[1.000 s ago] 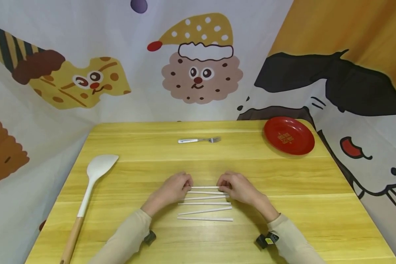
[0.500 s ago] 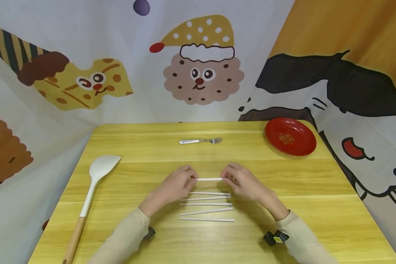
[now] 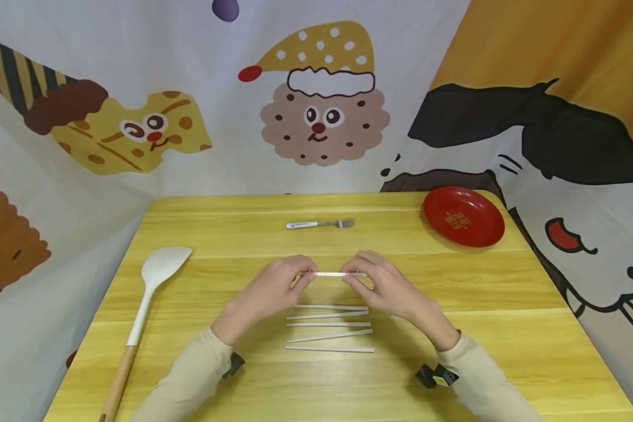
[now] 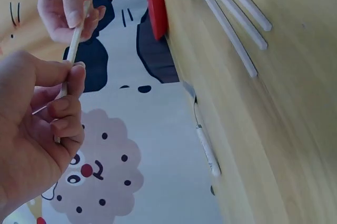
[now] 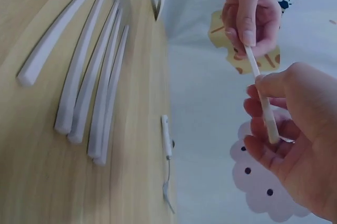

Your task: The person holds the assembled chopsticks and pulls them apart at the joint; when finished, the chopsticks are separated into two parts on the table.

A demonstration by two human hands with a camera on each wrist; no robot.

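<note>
A thin white chopstick (image 3: 329, 274) is held level above the table, one end in each hand. My left hand (image 3: 274, 287) pinches its left part between thumb and fingers. On the other side my right hand (image 3: 390, 287) pinches the right part the same way. The wrist views show the chopstick (image 4: 75, 45) raised off the tabletop, with fingers curled around it. Several more white chopsticks (image 3: 329, 324) lie in a rough stack of rows on the table, nearer to me than the hands. My left hand covers the tip of the farthest one in the head view.
Toward the back of the table (image 3: 232, 234) lies a fork (image 3: 320, 224) with a white handle. A red plate (image 3: 464, 218) sits at the back right corner. Along the left side rests a white spatula (image 3: 158, 266) with a wooden handle. A printed cloth hangs behind.
Both hands have lifted the farthest chopstick from the row and moved it up and away from me. The fingers have slid inward, closer together along it. The other chopsticks stay put.
</note>
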